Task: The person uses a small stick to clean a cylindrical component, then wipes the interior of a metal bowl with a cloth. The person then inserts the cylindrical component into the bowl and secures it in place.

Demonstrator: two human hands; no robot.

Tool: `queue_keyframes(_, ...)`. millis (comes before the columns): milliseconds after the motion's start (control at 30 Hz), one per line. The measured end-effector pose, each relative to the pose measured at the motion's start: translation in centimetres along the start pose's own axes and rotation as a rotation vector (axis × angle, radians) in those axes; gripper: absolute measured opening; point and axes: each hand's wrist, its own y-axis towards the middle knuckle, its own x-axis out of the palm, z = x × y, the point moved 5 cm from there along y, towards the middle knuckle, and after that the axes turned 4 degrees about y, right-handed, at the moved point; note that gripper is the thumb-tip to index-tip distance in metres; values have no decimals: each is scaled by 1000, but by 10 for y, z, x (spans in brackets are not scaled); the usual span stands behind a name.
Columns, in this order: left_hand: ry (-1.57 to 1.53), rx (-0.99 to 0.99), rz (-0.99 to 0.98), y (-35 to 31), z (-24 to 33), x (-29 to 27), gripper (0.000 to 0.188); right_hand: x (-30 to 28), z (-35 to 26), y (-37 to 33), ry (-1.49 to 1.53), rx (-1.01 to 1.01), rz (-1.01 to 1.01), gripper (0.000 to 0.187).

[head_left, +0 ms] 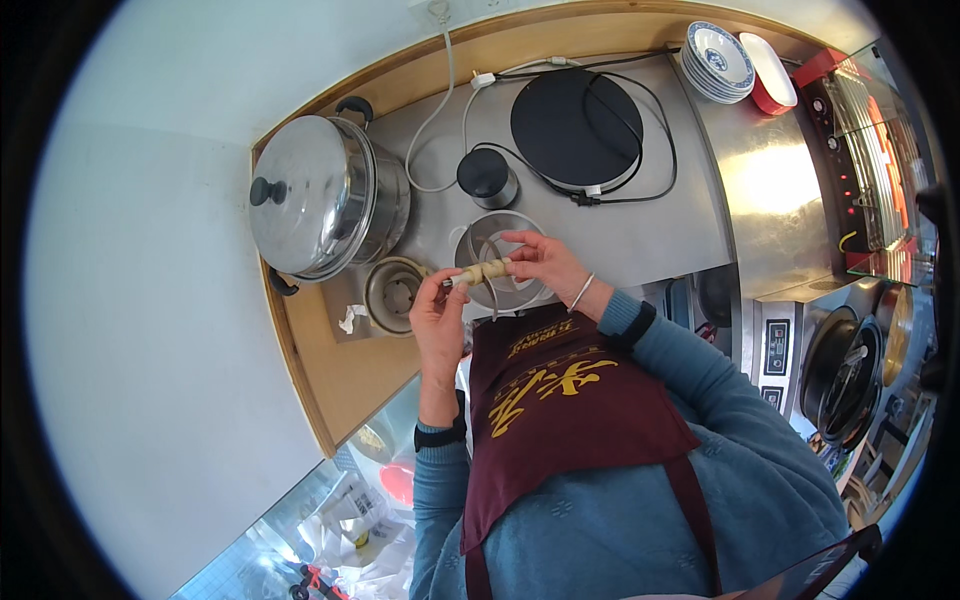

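Note:
Both hands grip a short rod wound with a pale beige, dough-like strip [485, 271], held nearly level above a round metal pot [532, 222]. My left hand [437, 318] pinches its left end, where a narrower whitish part with a dark tip shows. My right hand [551, 266] has thumb and fingers closed on the right end. A loose length of the strip curves behind the rod and hangs down below it. What lies under the windings cannot be made out. Beside my left hand sits a beige bowl [394, 296] with holes in its bottom.
A large lidded steel pot [310, 195] stands at the left. Behind the metal pot are a black-lidded canister [487, 178] and a round black hotplate [577, 128] with looping cables. Stacked plates [718, 60], a red-and-white dish [768, 74] and a glass-fronted heater [868, 165] stand right.

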Motion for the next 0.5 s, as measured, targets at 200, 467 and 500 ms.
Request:
queue_keyframes(200, 33, 42, -31, -2, 9, 5, 20, -2, -5, 0, -4, -88, -49, 51)
queue_keyframes(467, 39, -229, 26, -4, 0, 2, 23, 5, -15, -6, -1, -128, -43, 51)
queue_keyframes(500, 10, -276, 28, -4, -2, 2, 24, 7, -15, -7, 5, -140, -53, 50)
